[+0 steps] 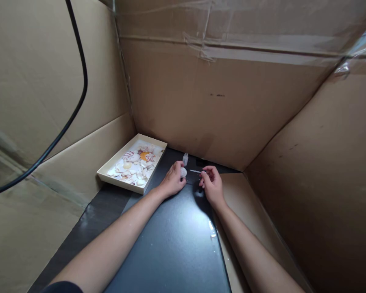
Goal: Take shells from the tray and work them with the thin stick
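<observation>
Enclosing the work on its visible sides, brown cardboard walls (186, 93) patched with clear tape run out of view at the top and both edges. Below them spreads a smooth dark grey tabletop (167, 244), its near end cut off and partly covered by the forearms. A flat brown cardboard sheet (240, 203) lies along its right side, partly hidden under the right forearm. The left forearm reaches in from the lower left, a dark sleeve (62, 287) just showing at the frame's edge; the two arms converge toward the far end. A curved black cable (82, 69) crosses the upper left in front of the wall, both ends out of frame. Left of the hands, a shallow cream rectangular box (120, 184) holds a scatter of pale, striped and orange shells (137, 162), many overlapping. The left hand (172, 179) is turned on its side, thumb and fingers closed around a small white bumpy round piece (183, 172), which they partly cover. The right hand (212, 186) pinches a thin white stick (195, 171) between thumb and forefinger, its free end pointing left toward the piece, a gap between them; the gripped end is hidden. Just beyond the left fingertips stands a small translucent bottle (185, 159), its contents hard to make out.
</observation>
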Tool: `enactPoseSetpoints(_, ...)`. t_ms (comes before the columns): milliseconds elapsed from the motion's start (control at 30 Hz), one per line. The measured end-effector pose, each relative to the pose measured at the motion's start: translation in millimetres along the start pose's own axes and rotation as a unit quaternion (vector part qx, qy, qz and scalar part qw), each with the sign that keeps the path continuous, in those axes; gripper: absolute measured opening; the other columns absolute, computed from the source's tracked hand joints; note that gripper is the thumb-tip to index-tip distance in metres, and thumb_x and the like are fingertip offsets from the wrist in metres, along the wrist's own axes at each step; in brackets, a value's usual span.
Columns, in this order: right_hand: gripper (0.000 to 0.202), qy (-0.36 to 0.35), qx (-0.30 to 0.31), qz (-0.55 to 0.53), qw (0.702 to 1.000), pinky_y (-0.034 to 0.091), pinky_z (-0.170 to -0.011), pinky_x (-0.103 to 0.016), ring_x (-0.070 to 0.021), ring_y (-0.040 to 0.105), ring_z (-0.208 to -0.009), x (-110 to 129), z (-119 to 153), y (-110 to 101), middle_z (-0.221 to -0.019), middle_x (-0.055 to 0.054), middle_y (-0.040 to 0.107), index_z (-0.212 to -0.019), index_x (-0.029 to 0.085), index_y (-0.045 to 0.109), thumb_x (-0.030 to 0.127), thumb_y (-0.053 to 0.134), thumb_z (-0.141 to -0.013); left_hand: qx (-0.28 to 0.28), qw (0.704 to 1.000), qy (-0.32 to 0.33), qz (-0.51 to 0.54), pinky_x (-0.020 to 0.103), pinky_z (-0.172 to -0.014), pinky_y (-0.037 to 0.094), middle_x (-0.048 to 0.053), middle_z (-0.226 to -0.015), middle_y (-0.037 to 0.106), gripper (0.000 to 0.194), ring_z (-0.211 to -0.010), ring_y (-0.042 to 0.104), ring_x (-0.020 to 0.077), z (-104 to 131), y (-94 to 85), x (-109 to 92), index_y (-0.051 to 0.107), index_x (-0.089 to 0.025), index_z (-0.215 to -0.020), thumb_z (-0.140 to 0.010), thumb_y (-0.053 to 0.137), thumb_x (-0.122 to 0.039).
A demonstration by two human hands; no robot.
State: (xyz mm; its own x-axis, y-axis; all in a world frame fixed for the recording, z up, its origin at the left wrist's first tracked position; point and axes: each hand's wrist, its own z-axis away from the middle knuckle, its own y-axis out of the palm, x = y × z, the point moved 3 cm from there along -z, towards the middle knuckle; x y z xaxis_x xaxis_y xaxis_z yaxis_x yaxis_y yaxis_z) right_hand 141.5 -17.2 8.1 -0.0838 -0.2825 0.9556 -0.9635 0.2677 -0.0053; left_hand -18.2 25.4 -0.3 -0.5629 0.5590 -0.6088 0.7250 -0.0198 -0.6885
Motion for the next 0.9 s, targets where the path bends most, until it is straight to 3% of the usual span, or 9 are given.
enactPoseSetpoints(367,0.018,-0.032,0.015,0.038,0.999,0.04,-0.046,-0.021,-0.0071,0.048,-0.048,4,4,4,-0.071,0.005,0.046,-0.092,0.021,0.05,0.036,0.056,-0.084,-0.046,0.998,-0.039,0.026,0.035,-0.087,0.046,0.009,-0.105,0.053,0.037,-0.099,0.056,0.0209,0,-8.1,-6,0.036,-0.019,-0.105,-0.074,0.056,-0.021)
enactPoseSetpoints(700,0.019,-0.065,0.027,0.072,0.995,0.043,-0.049,-0.022,-0.0089,0.051,-0.057,4,2,6,-0.085,0.0,0.05,-0.098,0.022,0.051,0.033,0.056,-0.084,-0.012,0.996,-0.059,-0.071,0.031,-0.074,0.047,0.007,-0.098,0.063,0.039,-0.086,0.063,0.0218,-3,-7.1,-12,0.043,-0.02,-0.109,-0.079,0.057,-0.039)
enactPoseSetpoints(900,0.02,-0.071,0.043,0.085,0.993,0.042,-0.05,-0.022,-0.01,0.048,-0.058,4,2,6,-0.082,0.0,0.052,-0.1,0.022,0.051,0.033,0.056,-0.084,0.008,0.991,-0.069,-0.111,0.029,-0.071,0.045,0.005,-0.096,0.066,0.037,-0.086,0.064,0.0222,-10,-6.5,-14,0.049,-0.022,-0.107,-0.079,0.059,-0.045)
